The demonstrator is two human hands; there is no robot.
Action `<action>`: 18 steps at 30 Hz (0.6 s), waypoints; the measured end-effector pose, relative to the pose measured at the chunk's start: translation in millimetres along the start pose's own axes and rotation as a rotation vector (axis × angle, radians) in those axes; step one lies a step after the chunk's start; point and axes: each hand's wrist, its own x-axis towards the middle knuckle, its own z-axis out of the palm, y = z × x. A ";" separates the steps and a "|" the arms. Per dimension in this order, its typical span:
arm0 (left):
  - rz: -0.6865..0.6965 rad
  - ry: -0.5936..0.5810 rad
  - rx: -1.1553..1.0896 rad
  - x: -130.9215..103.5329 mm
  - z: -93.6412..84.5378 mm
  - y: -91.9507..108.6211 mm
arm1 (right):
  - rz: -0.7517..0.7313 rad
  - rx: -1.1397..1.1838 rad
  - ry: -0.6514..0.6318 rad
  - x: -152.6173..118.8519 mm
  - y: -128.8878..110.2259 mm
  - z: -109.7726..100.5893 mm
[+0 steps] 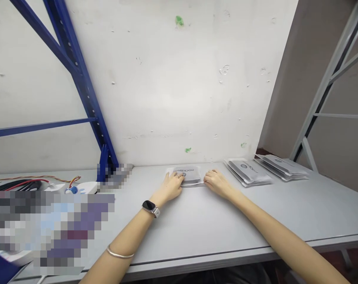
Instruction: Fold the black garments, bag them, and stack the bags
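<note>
A frosted plastic bag point(193, 173) with a grey item and printed lettering inside lies flat on the table, close to the wall. My left hand point(173, 185) rests on its left part, fingers stretched over the surface, with a ring on one finger. At the bag's right edge, my right hand point(217, 182) has its fingers curled together, pinching the edge; the fingertips are partly hidden. A watch point(149, 206) and a silver bangle point(119, 254) are on my left arm.
Two stacks of similar bags, a nearer stack point(248, 172) and a farther stack point(282, 166), lie to the right on the grey table point(202, 225). On the left are cables point(27, 183), a white plug block point(87, 187) and a blue rack post point(87, 86). A white wall point(179, 90) stands behind.
</note>
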 end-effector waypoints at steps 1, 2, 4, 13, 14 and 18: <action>0.052 0.029 -0.021 0.8 0.1 4.8 | -0.024 0.004 0.023 0.7 -3.8 0.9; 0.110 0.056 -0.047 2.0 0.4 10.5 | -0.050 0.014 0.049 1.5 -8.0 1.8; 0.203 0.112 -0.092 5.1 2.4 22.5 | -0.106 0.045 0.100 3.0 -16.7 3.9; 0.242 0.304 0.002 13.3 18.6 31.7 | -0.204 0.087 0.183 5.4 -30.2 7.7; 0.244 0.303 0.032 13.8 18.4 29.3 | -0.200 0.076 0.182 6.0 -29.0 7.3; 0.170 0.266 0.094 14.1 9.2 15.8 | -0.155 0.030 0.127 9.4 -19.8 3.0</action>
